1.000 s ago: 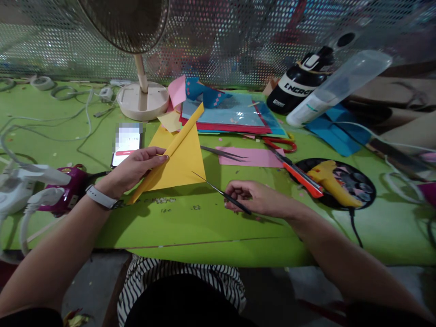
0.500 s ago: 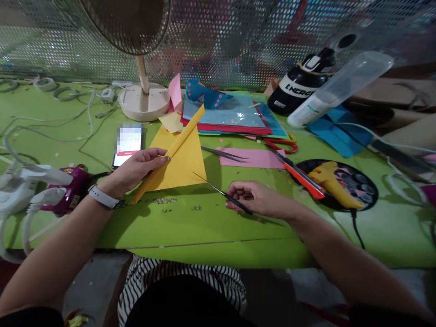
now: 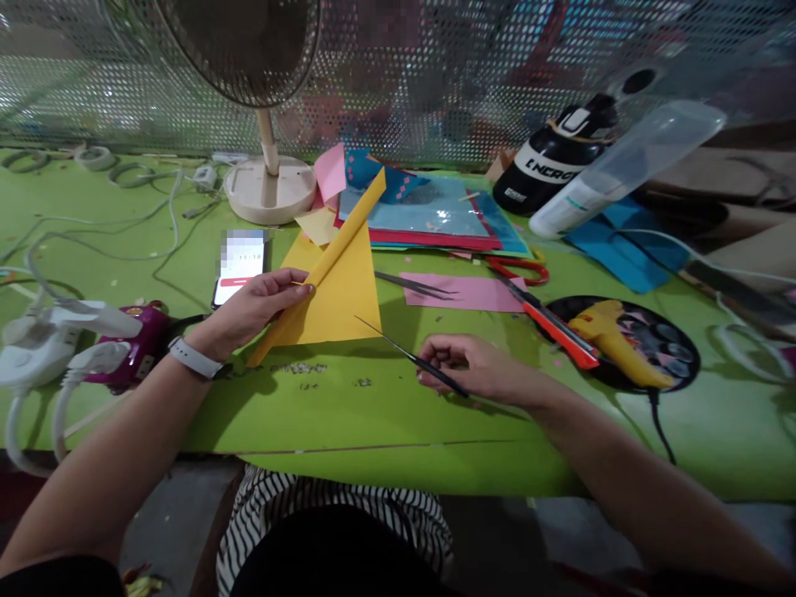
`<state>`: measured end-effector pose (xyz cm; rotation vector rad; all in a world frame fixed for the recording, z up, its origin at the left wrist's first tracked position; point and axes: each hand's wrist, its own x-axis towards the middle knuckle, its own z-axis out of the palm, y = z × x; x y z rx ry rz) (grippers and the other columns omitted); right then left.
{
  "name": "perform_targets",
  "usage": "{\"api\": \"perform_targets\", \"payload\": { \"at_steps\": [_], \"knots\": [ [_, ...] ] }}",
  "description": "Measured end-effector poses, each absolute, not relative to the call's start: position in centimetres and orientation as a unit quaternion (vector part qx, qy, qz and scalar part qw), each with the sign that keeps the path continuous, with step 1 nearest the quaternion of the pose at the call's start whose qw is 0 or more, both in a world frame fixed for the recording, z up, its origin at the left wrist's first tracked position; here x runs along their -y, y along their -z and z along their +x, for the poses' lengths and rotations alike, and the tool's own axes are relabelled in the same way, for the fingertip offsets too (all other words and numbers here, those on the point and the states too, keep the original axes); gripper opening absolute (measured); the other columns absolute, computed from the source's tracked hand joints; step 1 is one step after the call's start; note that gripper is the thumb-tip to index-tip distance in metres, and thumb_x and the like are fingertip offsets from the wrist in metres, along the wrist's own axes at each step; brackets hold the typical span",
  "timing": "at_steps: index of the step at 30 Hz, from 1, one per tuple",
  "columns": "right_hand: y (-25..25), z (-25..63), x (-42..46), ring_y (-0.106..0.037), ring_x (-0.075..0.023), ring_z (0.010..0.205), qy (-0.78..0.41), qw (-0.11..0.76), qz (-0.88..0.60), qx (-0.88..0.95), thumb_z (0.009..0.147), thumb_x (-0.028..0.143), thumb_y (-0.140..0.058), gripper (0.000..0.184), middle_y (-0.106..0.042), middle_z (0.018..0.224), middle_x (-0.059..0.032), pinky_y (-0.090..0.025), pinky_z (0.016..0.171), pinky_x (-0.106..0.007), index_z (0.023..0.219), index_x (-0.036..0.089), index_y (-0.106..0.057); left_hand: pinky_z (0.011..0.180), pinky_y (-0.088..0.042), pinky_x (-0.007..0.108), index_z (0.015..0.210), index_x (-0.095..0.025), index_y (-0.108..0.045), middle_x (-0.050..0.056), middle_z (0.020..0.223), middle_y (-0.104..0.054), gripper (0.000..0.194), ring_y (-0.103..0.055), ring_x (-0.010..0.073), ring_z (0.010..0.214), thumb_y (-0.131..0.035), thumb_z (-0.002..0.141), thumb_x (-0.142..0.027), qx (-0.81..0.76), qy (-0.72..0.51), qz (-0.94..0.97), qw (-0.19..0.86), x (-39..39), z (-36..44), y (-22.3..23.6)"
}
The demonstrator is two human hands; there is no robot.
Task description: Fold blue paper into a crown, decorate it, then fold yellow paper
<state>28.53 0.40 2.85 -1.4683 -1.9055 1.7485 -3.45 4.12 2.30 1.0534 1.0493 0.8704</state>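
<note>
My left hand pinches a long folded yellow paper strip between thumb and fingers. The strip slants from lower left to upper right, across a flat yellow paper sheet; whether the two are joined I cannot tell. My right hand is closed around a slim pointed tool with a dark handle. Its fine metal tip points up and left, over the sheet's lower right part. Beyond it, grey tweezers lie partly across a pink paper strip. Small scraps lie below the sheet.
A phone and a fan stand left of the papers. Power plugs crowd the left side. At right lie a red cutter and a yellow glue gun on a black tray. A black bottle is behind.
The whole view has shifted slightly, with things appearing a little further right. Both hands keep the same grip, and the pointed tool stays over the yellow sheet.
</note>
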Motion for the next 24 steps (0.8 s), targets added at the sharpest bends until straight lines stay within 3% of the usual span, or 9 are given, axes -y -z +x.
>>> {"api": "perform_targets", "payload": {
  "at_steps": [14,24],
  "knots": [
    [-2.22,28.87,-0.43,-0.049,-0.0103,0.058,-0.592,0.1,-0.493,0.63,0.066,0.057,-0.079,0.046,-0.058,0.066,0.0006,-0.038,0.05,-0.023,0.079,0.017,-0.061,0.076,-0.053,0.023,0.102,-0.021,-0.068,0.001,0.097,-0.072,0.026,-0.065,0.0127,0.085,-0.074,0.08,-0.032,-0.474,-0.385,0.483,0.627,-4.09,-3.51,-2.1],
    [-2.74,28.38,-0.4,-0.049,-0.0086,0.05,-0.597,0.114,-0.508,0.61,0.057,0.061,-0.082,0.052,-0.056,0.057,0.0024,-0.035,0.043,-0.021,0.071,0.017,-0.059,0.072,-0.053,0.02,0.098,-0.021,-0.069,0.0,0.093,-0.072,0.024,-0.065,0.0111,0.081,-0.077,0.078,-0.031,-0.46,-0.395,0.464,0.646,-4.02,-3.37,-2.4]
  ]
}}
